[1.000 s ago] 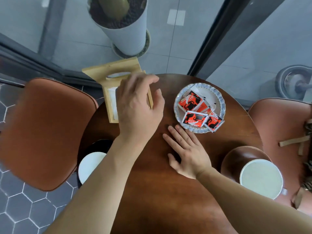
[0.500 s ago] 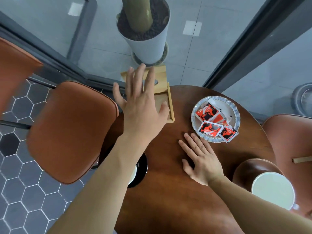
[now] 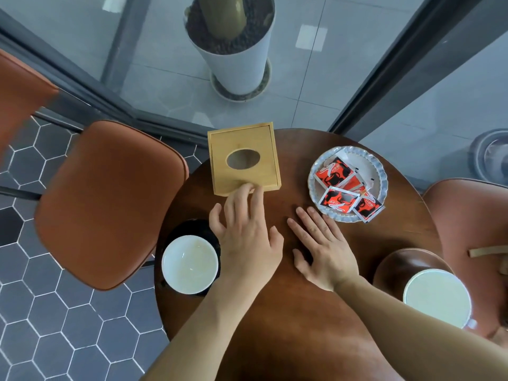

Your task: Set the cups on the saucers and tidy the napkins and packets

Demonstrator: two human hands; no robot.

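The wooden napkin box (image 3: pixel 244 159) lay flat on the table (image 3: pixel 288 320) just beyond the left hand (image 3: pixel 245 234), whose extended fingertips touched its near edge. The right hand (image 3: pixel 321 247) rested flat, fingers apart, just short of the dish (image 3: pixel 380 171) of red packets (image 3: pixel 339 200).

Both forearms are showing bare all the way down, no sleeves reaching into view. The left hand (image 3: pixel 244 237) and right hand (image 3: pixel 324 251) aren't wearing any rings, watches or bands, and the fingernails are looking short and plain, no polish.
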